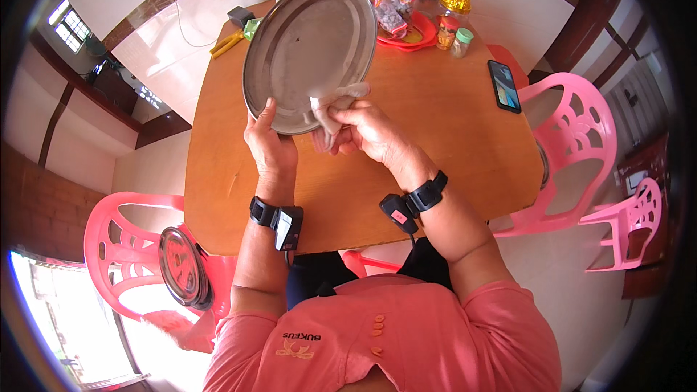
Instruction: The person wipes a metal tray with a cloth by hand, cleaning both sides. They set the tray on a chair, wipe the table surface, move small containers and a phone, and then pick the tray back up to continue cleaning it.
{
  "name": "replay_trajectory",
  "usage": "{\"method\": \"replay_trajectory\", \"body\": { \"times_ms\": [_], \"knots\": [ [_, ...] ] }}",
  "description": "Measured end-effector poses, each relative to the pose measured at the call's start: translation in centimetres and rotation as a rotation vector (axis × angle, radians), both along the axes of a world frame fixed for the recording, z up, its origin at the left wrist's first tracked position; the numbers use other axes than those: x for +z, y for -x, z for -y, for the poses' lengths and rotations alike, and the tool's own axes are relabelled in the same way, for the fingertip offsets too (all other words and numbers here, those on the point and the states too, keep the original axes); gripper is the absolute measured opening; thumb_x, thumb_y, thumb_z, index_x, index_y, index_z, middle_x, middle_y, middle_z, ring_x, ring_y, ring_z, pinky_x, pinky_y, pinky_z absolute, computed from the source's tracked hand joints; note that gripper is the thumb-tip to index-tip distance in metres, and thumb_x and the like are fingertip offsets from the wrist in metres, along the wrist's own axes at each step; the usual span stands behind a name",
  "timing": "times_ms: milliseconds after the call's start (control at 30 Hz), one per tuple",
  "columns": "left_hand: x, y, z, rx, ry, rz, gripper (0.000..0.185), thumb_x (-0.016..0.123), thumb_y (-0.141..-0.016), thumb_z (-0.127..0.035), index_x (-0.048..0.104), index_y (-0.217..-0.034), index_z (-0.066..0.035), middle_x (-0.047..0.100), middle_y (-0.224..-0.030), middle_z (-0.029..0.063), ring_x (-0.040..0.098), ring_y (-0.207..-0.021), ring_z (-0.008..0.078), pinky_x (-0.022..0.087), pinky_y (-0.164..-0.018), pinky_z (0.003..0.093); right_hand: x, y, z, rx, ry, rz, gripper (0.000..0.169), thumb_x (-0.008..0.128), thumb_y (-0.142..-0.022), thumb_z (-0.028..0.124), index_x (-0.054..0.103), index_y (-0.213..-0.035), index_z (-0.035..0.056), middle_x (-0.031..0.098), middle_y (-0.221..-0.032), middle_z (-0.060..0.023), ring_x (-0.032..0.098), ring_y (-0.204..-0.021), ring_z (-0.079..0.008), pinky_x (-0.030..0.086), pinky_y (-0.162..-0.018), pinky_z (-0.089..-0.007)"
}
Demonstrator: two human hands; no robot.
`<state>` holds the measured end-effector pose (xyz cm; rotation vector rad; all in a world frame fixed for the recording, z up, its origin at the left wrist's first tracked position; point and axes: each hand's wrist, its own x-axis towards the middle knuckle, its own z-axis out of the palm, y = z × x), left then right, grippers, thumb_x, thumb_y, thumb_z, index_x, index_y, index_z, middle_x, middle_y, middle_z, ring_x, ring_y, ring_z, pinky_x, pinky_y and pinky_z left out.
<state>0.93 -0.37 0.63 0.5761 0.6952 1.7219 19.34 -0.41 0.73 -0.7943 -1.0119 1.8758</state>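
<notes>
An oval stainless steel tray (305, 43) is held tilted up above the wooden table (435, 136). My left hand (270, 147) grips its lower left rim, with the thumb on the face turned towards me. In my right hand (370, 130) is a bunched pale cloth (329, 114), slightly blurred. Part of the cloth lies against the tray's lower right edge. The fingers of my left hand behind the tray are hidden.
Snack bags (389, 8) and a red plate (416, 32) stand at the back, beside gold-topped jars (454, 0) and a green-lidded jar (462, 42). A smartphone (505, 87) lies at the right. Stacked metal trays (182, 267) rest on a pink plastic chair (125, 218) at the left.
</notes>
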Motion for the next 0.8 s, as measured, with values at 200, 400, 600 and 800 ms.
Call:
{"method": "replay_trajectory", "body": {
  "times_ms": [200,400,600,800],
  "knots": [
    [-0.7,0.8,-0.7,-0.056,0.05,0.231,0.04,0.051,-0.098,-0.015,0.046,-0.134,-0.001,0.055,-0.132,0.011,0.052,-0.122,0.0256,0.041,-0.104,0.0411,0.4,-0.8,-0.5,-0.181,-0.084,0.173,0.024,0.055,-0.092,0.013,0.059,-0.113,0.0023,0.067,-0.083,-0.0072,0.063,-0.058,-0.0116,0.046,-0.039,-0.0232],
    [-0.4,0.8,-0.2,-0.135,0.027,0.312,0.041,0.046,-0.101,-0.02,0.045,-0.136,0.0,0.051,-0.138,0.0131,0.048,-0.127,0.0297,0.039,-0.107,0.0452,-0.1,-4.3,-3.3,-0.902,-0.4,0.291,0.024,0.064,-0.088,0.014,0.062,-0.107,0.0003,0.07,-0.086,-0.0062,0.067,-0.069,-0.0151,0.05,-0.054,-0.0279],
    [-0.9,-0.5,-0.2,-0.094,0.113,0.164,0.042,0.053,-0.098,-0.021,0.048,-0.13,0.005,0.057,-0.129,0.0131,0.056,-0.115,0.0259,0.045,-0.101,0.0405,0.0,-5.8,-3.6,-1.016,-0.678,0.659,0.047,0.074,-0.081,0.021,0.057,-0.123,0.0078,0.069,-0.1,-0.0099,0.067,-0.081,-0.0237,0.052,-0.072,-0.0361],
    [-1.9,-1.9,-0.3,-0.194,0.251,0.177,0.034,0.052,-0.099,-0.019,0.052,-0.122,0.006,0.061,-0.119,0.0145,0.059,-0.108,0.0256,0.048,-0.097,0.0387,0.5,-4.9,-2.9,-0.953,-0.867,0.786,0.055,0.078,-0.074,0.014,0.058,-0.125,0.0118,0.063,-0.108,-0.0058,0.061,-0.079,-0.0177,0.051,-0.069,-0.0302]
  ]
}}
